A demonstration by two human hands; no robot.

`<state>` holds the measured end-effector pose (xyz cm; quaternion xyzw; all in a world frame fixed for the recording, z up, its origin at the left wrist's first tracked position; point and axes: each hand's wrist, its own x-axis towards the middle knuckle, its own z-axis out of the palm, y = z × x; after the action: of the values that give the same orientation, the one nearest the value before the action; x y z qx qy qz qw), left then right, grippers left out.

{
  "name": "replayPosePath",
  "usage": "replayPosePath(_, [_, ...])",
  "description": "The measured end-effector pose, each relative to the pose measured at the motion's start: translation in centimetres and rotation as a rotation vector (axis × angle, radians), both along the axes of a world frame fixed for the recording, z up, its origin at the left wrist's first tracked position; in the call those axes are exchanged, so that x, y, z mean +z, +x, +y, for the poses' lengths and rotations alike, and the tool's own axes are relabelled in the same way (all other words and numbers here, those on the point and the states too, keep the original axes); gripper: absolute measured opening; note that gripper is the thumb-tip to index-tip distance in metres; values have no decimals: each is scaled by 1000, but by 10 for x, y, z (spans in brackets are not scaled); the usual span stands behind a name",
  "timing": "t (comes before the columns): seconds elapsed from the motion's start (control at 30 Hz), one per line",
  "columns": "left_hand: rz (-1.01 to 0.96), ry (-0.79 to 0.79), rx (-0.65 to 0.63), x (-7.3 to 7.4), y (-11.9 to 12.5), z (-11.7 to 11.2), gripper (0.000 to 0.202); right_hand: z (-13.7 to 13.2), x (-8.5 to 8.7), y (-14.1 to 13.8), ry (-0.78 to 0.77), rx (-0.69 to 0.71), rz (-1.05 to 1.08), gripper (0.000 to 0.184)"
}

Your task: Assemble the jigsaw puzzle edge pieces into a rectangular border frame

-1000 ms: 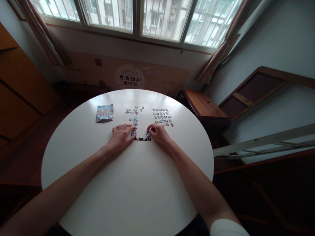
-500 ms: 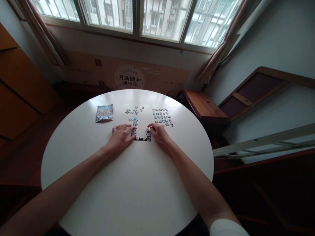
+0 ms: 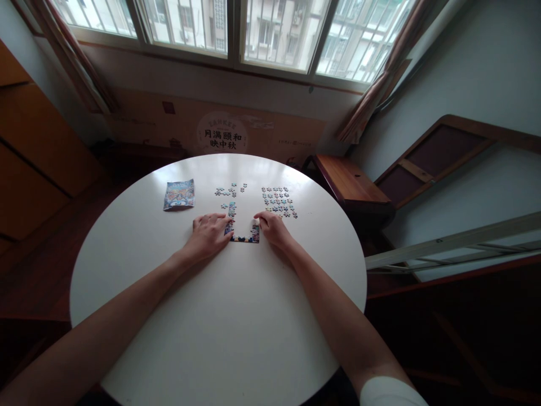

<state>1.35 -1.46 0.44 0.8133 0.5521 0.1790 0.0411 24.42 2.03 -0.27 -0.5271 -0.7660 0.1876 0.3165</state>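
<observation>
The frame [image 3: 244, 239] lies between the hands: left hand [image 3: 209, 232] flat on its left side, fingers spread; right hand [image 3: 273, 228] bunched at its right tip, grip unclear.

A cardboard box [image 3: 270, 132] under the window bore a round emblem [image 3: 222, 134] with two rows of dark characters: 月满颐和 over 映中秋. Lettering arched above them, and print on the leaflet [image 3: 180, 194] and puzzle [image 3: 244, 239], was too small to read.

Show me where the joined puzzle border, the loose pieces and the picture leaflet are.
joined puzzle border [image 3: 245, 239]: head view, on its bottom strip.
loose pieces [image 3: 279, 202]: head view, middle of the right group.
picture leaflet [image 3: 179, 194]: head view, its centre.
</observation>
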Motion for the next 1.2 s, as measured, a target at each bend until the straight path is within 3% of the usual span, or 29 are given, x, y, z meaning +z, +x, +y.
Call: replayPosePath(1.2, [17, 16, 4, -1, 0, 0, 41, 0, -3, 0, 42, 40, -28, 28])
